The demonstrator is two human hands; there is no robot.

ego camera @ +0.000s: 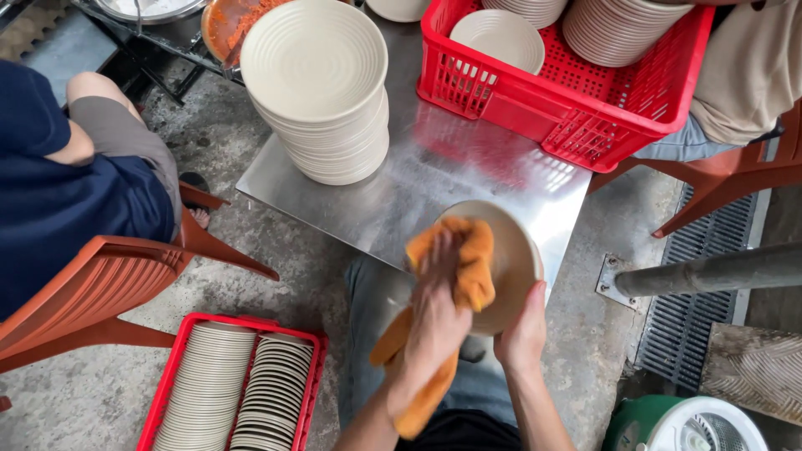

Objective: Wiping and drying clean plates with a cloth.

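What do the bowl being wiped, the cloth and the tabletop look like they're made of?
Bowl: likely matte cream melamine or plastic, perhaps ceramic; ridged rings like the stacked bowls. Cloth: soft orange fabric, folding limply under the left hand. Tabletop: bare sheet metal, probably steel; it reflects the red crate.

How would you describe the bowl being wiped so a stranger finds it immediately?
Start at the shiny metal table. At its near corner, one beige bowl is tilted on edge, the right hand beneath it. Unlike the stacked bowls, it has an orange cloth pressed inside by the left hand.
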